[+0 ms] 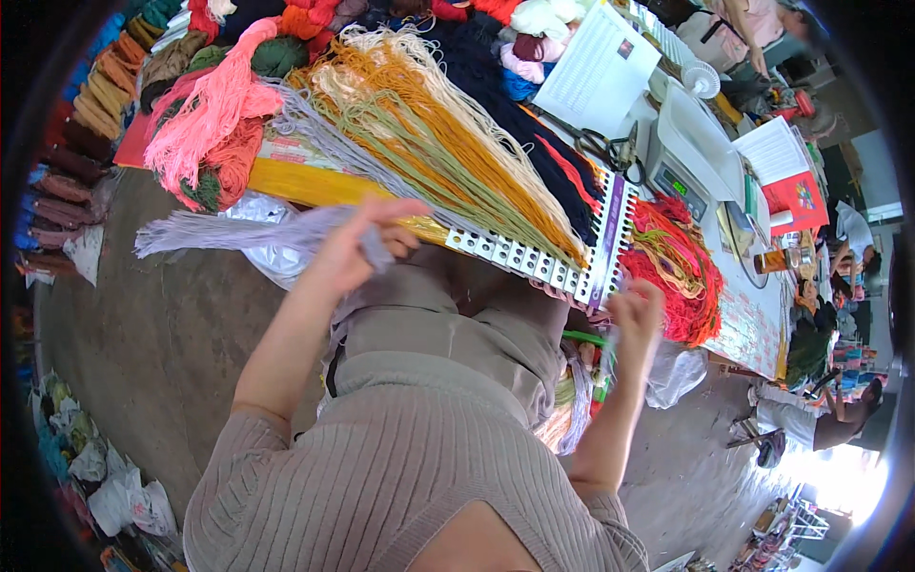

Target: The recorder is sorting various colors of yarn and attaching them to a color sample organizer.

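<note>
My left hand (355,250) is closed round a bundle of lavender yarn (224,232), whose loose tail stretches out to the left past the table edge. Its forefinger points out to the right. Near the right end of a white punched card strip (519,259), my right hand (637,313) is pinched, and pale strands hang below its fingers. A white and purple toothed holder (610,238) stands just beyond that hand. Mustard, cream, green and navy yarns (457,133) fan across the table towards the strip and holder. Both hands are a little blurred.
A pink skein (214,105) lies at the left, with a red-orange yarn heap (672,267) at the right. Scissors (605,148), a digital scale (679,176) and a printed sheet (600,71) occupy the far side. Other people (843,415) are in the background.
</note>
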`<control>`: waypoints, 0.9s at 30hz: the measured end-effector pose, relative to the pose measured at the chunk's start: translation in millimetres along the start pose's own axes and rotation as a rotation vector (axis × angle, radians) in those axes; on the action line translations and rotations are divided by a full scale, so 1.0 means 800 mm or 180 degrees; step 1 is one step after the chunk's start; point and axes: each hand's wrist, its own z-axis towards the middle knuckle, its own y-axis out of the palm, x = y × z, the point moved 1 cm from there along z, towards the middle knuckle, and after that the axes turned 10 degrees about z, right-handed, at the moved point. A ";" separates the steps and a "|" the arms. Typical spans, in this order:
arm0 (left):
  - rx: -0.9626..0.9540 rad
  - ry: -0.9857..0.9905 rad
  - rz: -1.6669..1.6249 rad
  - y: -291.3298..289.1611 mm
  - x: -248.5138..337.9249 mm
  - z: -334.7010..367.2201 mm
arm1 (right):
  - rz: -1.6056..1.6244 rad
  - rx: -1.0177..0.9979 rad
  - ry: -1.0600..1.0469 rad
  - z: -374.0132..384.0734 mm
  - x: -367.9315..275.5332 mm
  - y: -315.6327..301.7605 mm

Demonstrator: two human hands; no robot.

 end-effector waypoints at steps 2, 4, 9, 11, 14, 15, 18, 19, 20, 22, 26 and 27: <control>-0.0360 -0.0415 0.0377 0.044 -0.023 0.028 | 0.0237 -0.0699 0.0089 0.009 0.025 0.045; -0.0545 -0.0843 0.0402 0.074 -0.046 0.047 | 0.0467 -0.0831 0.0223 0.016 0.048 0.084; -0.0383 -0.1606 0.0229 0.093 -0.076 0.072 | -0.0118 -0.0863 0.0197 0.026 0.068 0.119; -0.0186 -0.1669 0.0342 0.100 -0.077 0.078 | -0.0431 -0.0696 0.0185 0.027 0.069 0.122; -0.0107 -0.1651 0.1008 0.108 -0.081 0.092 | -0.0452 -0.0476 0.0088 0.029 0.077 0.125; -0.0123 -0.1387 0.1342 0.108 -0.090 0.096 | -0.0477 -0.0396 0.0031 0.030 0.077 0.127; -0.0099 -0.1137 0.1894 0.102 -0.100 0.111 | -0.0848 -0.0313 -0.0008 0.029 0.074 0.132; -0.0150 -0.1135 0.1863 0.105 -0.098 0.115 | -0.0935 -0.0312 0.0054 0.030 0.072 0.132; -0.0138 -0.1126 0.1843 0.104 -0.100 0.121 | -0.0836 -0.0407 0.0157 0.034 0.080 0.130; -0.0410 -0.1243 0.1985 0.102 -0.105 0.126 | -0.0399 -0.0730 0.0486 0.045 0.087 0.128; -0.0194 -0.1061 0.2864 0.109 -0.086 0.119 | -0.0404 -0.0763 0.0369 0.043 0.083 0.127; -0.0044 -0.0905 0.3087 0.110 -0.067 0.111 | -0.0422 -0.0818 0.0352 0.038 0.071 0.128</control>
